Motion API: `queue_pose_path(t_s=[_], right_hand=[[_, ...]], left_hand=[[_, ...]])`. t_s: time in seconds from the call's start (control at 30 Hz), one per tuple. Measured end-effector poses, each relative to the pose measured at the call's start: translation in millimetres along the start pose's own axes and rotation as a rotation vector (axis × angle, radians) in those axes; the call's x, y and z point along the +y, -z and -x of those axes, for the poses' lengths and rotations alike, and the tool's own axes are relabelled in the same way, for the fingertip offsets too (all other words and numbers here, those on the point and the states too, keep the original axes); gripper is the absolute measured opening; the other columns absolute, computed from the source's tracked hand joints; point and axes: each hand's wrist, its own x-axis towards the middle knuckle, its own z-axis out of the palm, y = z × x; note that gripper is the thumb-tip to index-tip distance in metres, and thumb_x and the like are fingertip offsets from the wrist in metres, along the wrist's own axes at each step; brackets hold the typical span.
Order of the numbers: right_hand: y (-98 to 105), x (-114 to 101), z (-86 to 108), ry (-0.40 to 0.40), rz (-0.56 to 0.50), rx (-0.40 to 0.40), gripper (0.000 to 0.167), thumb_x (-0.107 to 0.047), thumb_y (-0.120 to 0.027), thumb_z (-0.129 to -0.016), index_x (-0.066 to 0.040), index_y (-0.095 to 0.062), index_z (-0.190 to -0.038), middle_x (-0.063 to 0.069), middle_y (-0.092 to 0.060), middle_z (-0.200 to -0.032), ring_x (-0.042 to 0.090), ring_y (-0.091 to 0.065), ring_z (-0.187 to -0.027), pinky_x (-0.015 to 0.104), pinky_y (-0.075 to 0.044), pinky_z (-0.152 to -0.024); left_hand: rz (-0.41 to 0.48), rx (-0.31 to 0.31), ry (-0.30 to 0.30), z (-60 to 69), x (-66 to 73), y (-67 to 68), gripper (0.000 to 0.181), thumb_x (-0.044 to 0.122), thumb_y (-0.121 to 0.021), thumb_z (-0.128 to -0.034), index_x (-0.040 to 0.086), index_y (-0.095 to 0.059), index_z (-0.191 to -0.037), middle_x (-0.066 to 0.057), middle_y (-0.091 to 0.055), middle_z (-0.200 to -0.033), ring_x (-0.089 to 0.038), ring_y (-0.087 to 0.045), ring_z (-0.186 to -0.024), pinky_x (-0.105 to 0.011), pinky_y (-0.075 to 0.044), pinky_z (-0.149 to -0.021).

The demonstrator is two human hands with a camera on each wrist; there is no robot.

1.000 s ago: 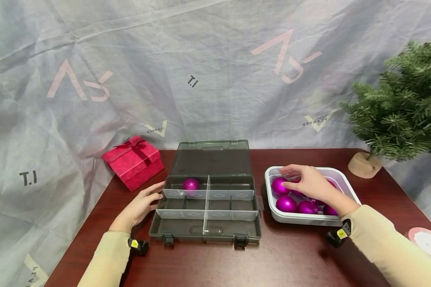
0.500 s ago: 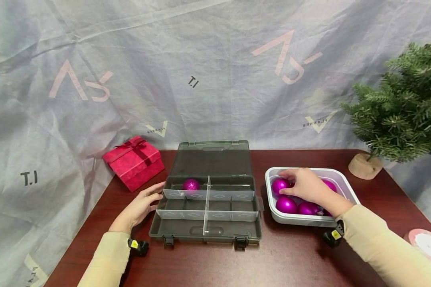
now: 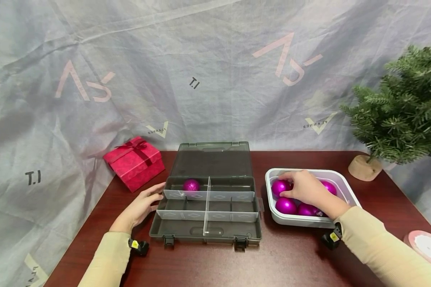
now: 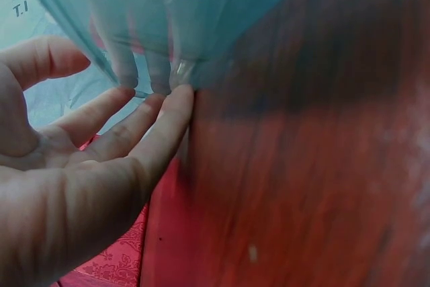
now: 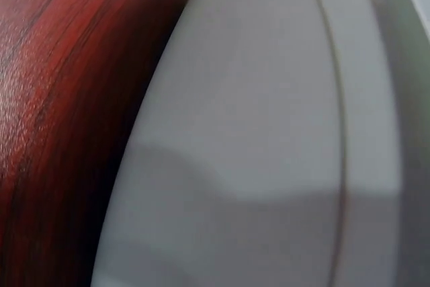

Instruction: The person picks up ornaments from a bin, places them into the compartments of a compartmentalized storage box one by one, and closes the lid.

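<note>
In the head view, a smoky see-through organizer box [image 3: 231, 229] lies with its lid back, and one glittery magenta bauble [image 3: 191, 185] sits in its back left compartment. My left hand [image 3: 138, 207] rests against the box's left side; the left wrist view shows its fingertips [image 4: 178, 99] touching the wall, fingers loosely extended. Over the white tub [image 3: 278, 217] at right, my right hand [image 3: 305, 189] reaches in. Its thumb and forefinger pinch a shiny magenta bauble [image 3: 279, 188] at the tub's back left. Several more baubles lie around the hand, partly hidden. Only the tub's outer wall [image 5: 255, 99] fills the right wrist view.
A red gift box [image 3: 134, 163] with a bow stands at the back left. To the right are a small artificial fir tree [image 3: 398, 107] on a wooden base and a roll of pink ribbon [image 3: 425, 249]. A grey printed cloth [image 3: 215, 107] hangs behind the table.
My right hand has lowered into the tub and its thumb and forefinger have closed around the back left bauble. The left hand stays against the organizer box.
</note>
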Motion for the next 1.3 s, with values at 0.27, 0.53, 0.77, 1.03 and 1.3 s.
queue_pose_path(t_s=[0.27, 0.53, 0.77, 1.03, 1.3], right_hand=[[5.6, 2.3, 4.5, -0.053, -0.098, 0.033, 0.044, -0.016, -0.092, -0.074, -0.003, -0.075, -0.113, 0.010, -0.075, -0.100, 0.028, -0.071, -0.091, 0.051, -0.055, -0.082], [22.7, -0.5, 7.8, -0.180, -0.286, 0.071, 0.047, -0.018, -0.089, -0.079, -0.002, -0.071, -0.119, 0.019, -0.074, -0.106, 0.037, -0.072, -0.098, 0.050, -0.057, -0.084], [30.7, -7.2, 4.1, -0.167, -0.380, 0.126, 0.049, -0.014, -0.088, -0.081, -0.004, -0.069, -0.125, 0.017, -0.072, -0.117, 0.036, -0.070, -0.105, 0.028, -0.056, -0.084], [35.1, -28.4, -13.5, -0.163, -0.528, 0.092, 0.048, -0.015, -0.086, -0.083, -0.007, -0.069, -0.128, 0.014, -0.072, -0.119, 0.032, -0.068, -0.111, 0.021, -0.054, -0.078], [27.7, -52.3, -42.5, -0.113, -0.574, 0.070, 0.046, -0.016, -0.085, -0.085, -0.006, -0.069, -0.127, 0.012, -0.072, -0.118, 0.027, -0.068, -0.111, 0.032, -0.053, -0.091]], left_hand=[[0.001, 0.002, -0.001, 0.3, 0.2, 0.0, 0.065, 0.007, -0.049, -0.1017, -0.002, -0.022, -0.160, -0.026, -0.015, -0.165, -0.043, -0.015, -0.149, -0.066, -0.024, -0.113], [0.005, 0.011, 0.014, -0.5, -0.9, 0.7, 0.064, 0.007, -0.049, -0.1012, 0.000, -0.025, -0.161, -0.024, -0.016, -0.166, -0.042, -0.016, -0.149, -0.065, -0.025, -0.113], [-0.004, 0.005, 0.011, 0.0, -0.2, -0.2, 0.065, 0.007, -0.049, -0.1013, -0.001, -0.023, -0.160, -0.026, -0.016, -0.165, -0.043, -0.015, -0.149, -0.065, -0.025, -0.113], [-0.008, 0.009, 0.016, 1.1, -0.5, 1.6, 0.064, 0.007, -0.048, -0.1024, 0.000, -0.023, -0.161, -0.025, -0.016, -0.165, -0.043, -0.015, -0.149, -0.065, -0.025, -0.113], [-0.001, 0.017, 0.019, -0.7, -0.9, 0.8, 0.063, 0.008, -0.049, -0.1023, 0.001, -0.025, -0.161, -0.025, -0.017, -0.165, -0.042, -0.017, -0.149, -0.064, -0.025, -0.113]])
